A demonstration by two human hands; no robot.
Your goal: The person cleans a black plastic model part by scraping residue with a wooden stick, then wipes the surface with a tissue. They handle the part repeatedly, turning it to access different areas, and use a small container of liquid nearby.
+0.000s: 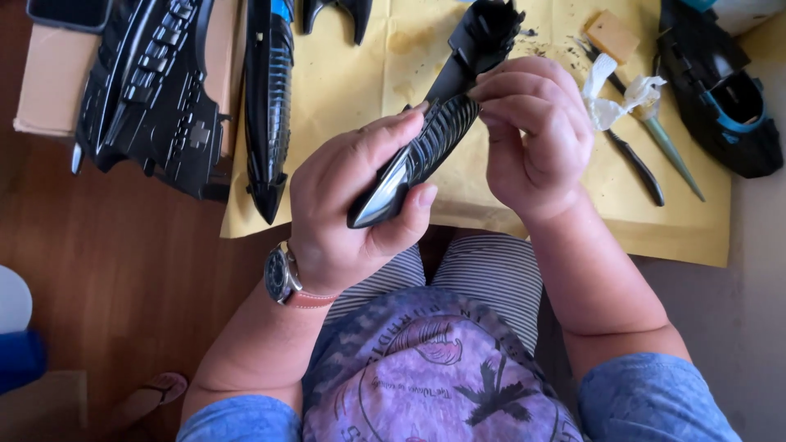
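left hand [352,205] gripping ribbed black plastic part [422,151] (pointed tip at 7 o'clock) | right hand [532,135] fingertips pinched on its 1 o'clock rib edge

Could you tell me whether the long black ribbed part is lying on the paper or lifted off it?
Lifted: the left hand grips the black ribbed part above the yellow paper.

I am sitting over a reddish-brown wooden floor [123,270], daylight falling warm across it. Left of the yellow paper sheet [524,221] a cardboard box [41,90] is resting; right of it, perhaps grey carpet [757,270] is showing.
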